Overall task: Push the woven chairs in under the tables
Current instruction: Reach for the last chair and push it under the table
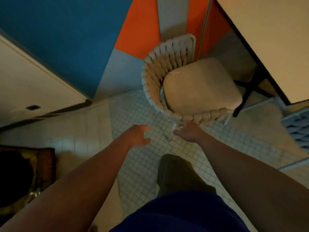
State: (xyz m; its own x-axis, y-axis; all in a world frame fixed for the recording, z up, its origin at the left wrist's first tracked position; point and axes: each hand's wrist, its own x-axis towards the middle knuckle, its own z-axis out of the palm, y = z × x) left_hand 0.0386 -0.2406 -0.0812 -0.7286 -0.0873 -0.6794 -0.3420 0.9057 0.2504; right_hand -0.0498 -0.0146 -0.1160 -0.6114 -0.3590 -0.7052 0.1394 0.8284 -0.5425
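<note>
On the small-tiled floor (pixel 138 164) just ahead of me, the woven chair (pixel 200 84) stands at twelve o'clock from both my grips, its cushioned seat turned toward two o'clock, where the desk (pixel 267 39) edge lies near the seat's front. My right grip (pixel 187 131) is released, fingers spread and reaching to the woven rim at its twelve o'clock, just beside it, though I cannot tell whether they touch. My left grip (pixel 137 134) is released too, fingers loosely curled on nothing, the chair's rim apart from it at two o'clock.
</note>
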